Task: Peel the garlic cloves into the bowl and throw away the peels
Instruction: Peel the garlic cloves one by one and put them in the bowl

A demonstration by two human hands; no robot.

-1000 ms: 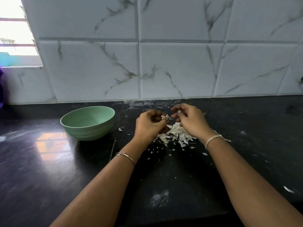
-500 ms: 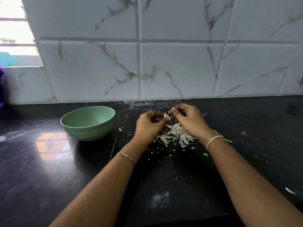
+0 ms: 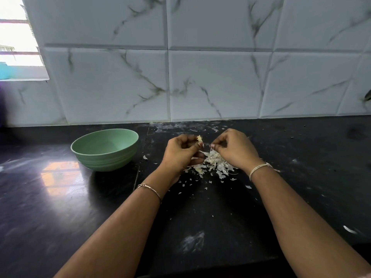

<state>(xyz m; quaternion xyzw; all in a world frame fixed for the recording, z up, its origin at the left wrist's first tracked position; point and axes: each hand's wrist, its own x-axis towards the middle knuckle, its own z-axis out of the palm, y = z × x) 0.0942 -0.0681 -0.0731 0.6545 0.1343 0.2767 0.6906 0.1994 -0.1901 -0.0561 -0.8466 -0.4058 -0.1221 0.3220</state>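
Left hand grips 1 garlic clove; right hand fingers pinch a peel scrap. Peel pile lies undiscarded on the bench; green bowl shows no cloves.

2 bare forearms. A thin metal bracelet circles the left wrist; a pale cord band, loose end trailing, the right.

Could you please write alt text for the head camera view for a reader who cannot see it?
A person's left hand holds a garlic clove while the right hand pinches a scrap of peel beside it, above a pile of peels on a dark counter. A green bowl stands to their left, before a white tiled wall.
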